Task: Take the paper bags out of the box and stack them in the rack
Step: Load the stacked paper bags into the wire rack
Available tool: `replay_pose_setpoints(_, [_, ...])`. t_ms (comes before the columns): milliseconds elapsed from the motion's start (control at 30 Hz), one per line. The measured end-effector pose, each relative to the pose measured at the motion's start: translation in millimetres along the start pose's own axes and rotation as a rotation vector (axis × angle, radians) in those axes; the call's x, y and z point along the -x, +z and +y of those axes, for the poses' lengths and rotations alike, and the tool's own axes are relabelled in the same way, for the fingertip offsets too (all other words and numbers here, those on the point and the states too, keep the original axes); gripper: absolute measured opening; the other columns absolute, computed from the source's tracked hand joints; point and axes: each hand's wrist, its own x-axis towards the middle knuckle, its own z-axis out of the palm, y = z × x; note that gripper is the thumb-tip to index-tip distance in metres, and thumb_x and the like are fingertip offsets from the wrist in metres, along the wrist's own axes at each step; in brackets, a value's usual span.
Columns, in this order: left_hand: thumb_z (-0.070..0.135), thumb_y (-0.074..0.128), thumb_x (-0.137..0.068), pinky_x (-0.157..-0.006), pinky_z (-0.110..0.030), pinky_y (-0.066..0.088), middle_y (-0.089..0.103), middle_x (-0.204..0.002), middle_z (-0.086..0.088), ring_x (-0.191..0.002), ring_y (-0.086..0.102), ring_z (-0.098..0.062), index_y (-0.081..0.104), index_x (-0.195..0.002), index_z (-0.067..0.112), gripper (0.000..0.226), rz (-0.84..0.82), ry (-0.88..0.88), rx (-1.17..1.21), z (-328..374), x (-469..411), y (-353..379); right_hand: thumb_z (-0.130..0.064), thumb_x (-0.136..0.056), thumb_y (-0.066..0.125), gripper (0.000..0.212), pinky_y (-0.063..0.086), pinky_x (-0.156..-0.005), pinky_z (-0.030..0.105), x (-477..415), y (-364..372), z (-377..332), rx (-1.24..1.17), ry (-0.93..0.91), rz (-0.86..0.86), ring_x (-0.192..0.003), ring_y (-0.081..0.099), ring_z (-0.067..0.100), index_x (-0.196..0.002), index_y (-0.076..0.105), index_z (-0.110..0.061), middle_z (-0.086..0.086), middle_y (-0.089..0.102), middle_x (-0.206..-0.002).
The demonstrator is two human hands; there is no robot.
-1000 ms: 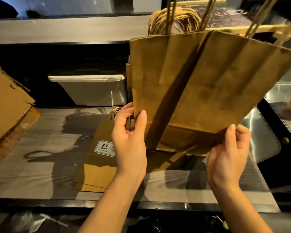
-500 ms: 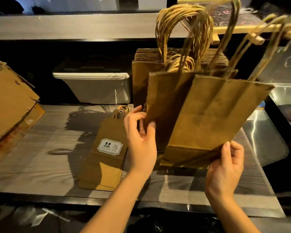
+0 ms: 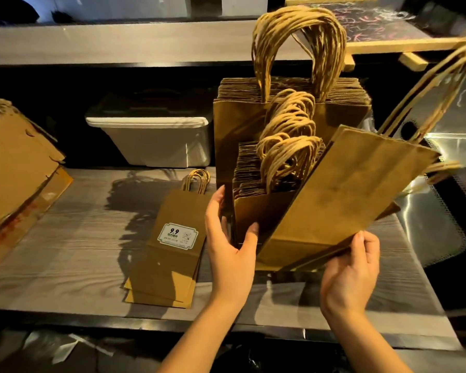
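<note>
A bundle of flat brown paper bags [image 3: 339, 192] leans to the right, handles up, its bottom edge low by the counter. My right hand [image 3: 350, 273] grips that bottom corner from below. My left hand [image 3: 232, 238] holds the front of a short upright stack of bags [image 3: 256, 208] with its thumb on the front face. Behind it stands a taller stack of bags [image 3: 285, 109] with looped twine handles. The rack itself is hidden by the bags. The cardboard box [image 3: 14, 162] lies at the far left.
A few flat bags, the top one with a 9.9 sticker [image 3: 167, 243], lie on the wooden counter [image 3: 73, 254]. A white plastic bin [image 3: 156, 141] sits at the back. A shiny metal surface [image 3: 441, 211] lies at the right. A shelf runs above.
The held bundle came down from eye level and tilted right, uncovering the short stack. My left hand let go of the bundle and moved onto the short stack's front.
</note>
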Motion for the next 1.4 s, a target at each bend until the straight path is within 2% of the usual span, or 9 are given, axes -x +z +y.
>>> replay_pose_setpoints(100, [0.032,0.063,-0.081,-0.108,-0.04,0.038,0.036,-0.144,0.009,-0.136,0.034,-0.008,0.037,-0.129,0.054,0.059,-0.049,0.158,-0.131,13,-7,-1,-0.017,-0.103,0.034,0.028,0.034,-0.055,0.011,0,0,3,-0.02,0.013,-0.025,-0.06,0.041,0.0,-0.079,0.048,-0.022,-0.015,0.047,-0.063])
replay_pose_setpoints(300, [0.023,0.066,-0.083,-0.11,-0.035,0.036,0.026,-0.146,0.018,-0.138,0.027,-0.003,0.044,-0.126,0.044,0.052,-0.156,0.366,-0.285,30,-22,1,-0.018,-0.101,0.036,0.026,0.036,-0.059,0.012,-4,4,6,-0.024,0.054,-0.122,-0.063,0.042,-0.001,-0.081,0.051,-0.023,-0.014,0.05,-0.066])
replay_pose_setpoints(500, [0.038,0.056,-0.084,-0.108,-0.013,0.029,0.027,-0.144,0.025,-0.135,0.025,0.006,0.046,-0.123,0.05,0.042,-0.177,0.291,-0.251,27,-14,-3,-0.032,-0.091,0.043,0.016,0.037,-0.059,0.013,-1,2,5,0.044,0.031,-0.128,-0.064,0.041,0.001,-0.083,0.05,-0.02,-0.012,0.048,-0.067])
replay_pose_setpoints(700, [0.045,0.052,-0.085,-0.106,-0.017,0.033,0.029,-0.143,0.025,-0.135,0.027,0.005,0.036,-0.123,0.066,0.047,-0.185,0.247,-0.264,36,-11,-4,-0.037,-0.094,0.044,0.015,0.038,-0.064,0.021,7,9,-4,0.156,-0.095,-0.235,-0.07,0.043,0.007,-0.085,0.055,-0.033,-0.005,0.049,-0.077])
replay_pose_setpoints(900, [0.023,0.052,-0.086,-0.068,-0.002,0.043,0.055,-0.103,0.001,-0.089,0.056,0.008,0.054,-0.082,0.023,0.005,-0.014,0.04,-0.135,48,-7,-11,-0.025,-0.094,0.045,0.013,0.043,-0.071,0.013,18,19,-13,0.268,-0.227,-0.428,-0.078,0.053,0.004,-0.091,0.056,-0.031,-0.013,0.057,-0.083])
replay_pose_setpoints(1033, [0.028,0.052,-0.088,-0.061,-0.001,0.04,0.06,-0.103,-0.006,-0.081,0.056,0.0,0.053,-0.075,0.026,0.013,0.073,-0.078,-0.183,41,-8,-24,-0.016,-0.097,0.05,0.01,0.048,-0.076,0.014,-11,8,-11,0.205,-0.179,-0.192,-0.092,0.06,0.012,-0.101,0.057,-0.021,0.003,0.062,-0.099])
replay_pose_setpoints(1200, [0.04,0.05,-0.086,-0.072,-0.024,0.042,0.061,-0.094,0.004,-0.084,0.056,-0.006,0.055,-0.078,0.03,0.014,0.061,-0.216,-0.16,25,-11,-38,-0.019,-0.085,0.068,0.066,0.045,-0.077,0.015,-79,-27,16,0.172,0.11,0.136,-0.122,0.048,0.021,-0.141,0.032,-0.017,0.008,0.044,-0.136])
replay_pose_setpoints(1300, [0.044,0.051,-0.084,-0.075,-0.03,0.045,0.062,-0.089,0.002,-0.082,0.057,-0.011,0.056,-0.077,0.03,0.016,0.039,-0.249,-0.167,15,-10,-42,-0.034,-0.077,0.076,0.094,0.041,-0.102,0.034,-114,-52,28,0.303,0.167,0.06,-0.131,0.04,0.024,-0.148,0.016,-0.028,0.006,0.031,-0.15])
replay_pose_setpoints(1400, [0.049,0.051,-0.078,-0.074,-0.029,0.045,0.064,-0.084,0.008,-0.081,0.058,-0.009,0.059,-0.081,0.032,0.019,0.019,-0.266,-0.143,13,-9,-40,-0.042,-0.079,0.071,0.096,0.033,-0.112,0.045,-134,-66,34,0.381,0.164,-0.069,-0.138,0.032,0.025,-0.149,0.006,-0.037,0.007,0.025,-0.153])
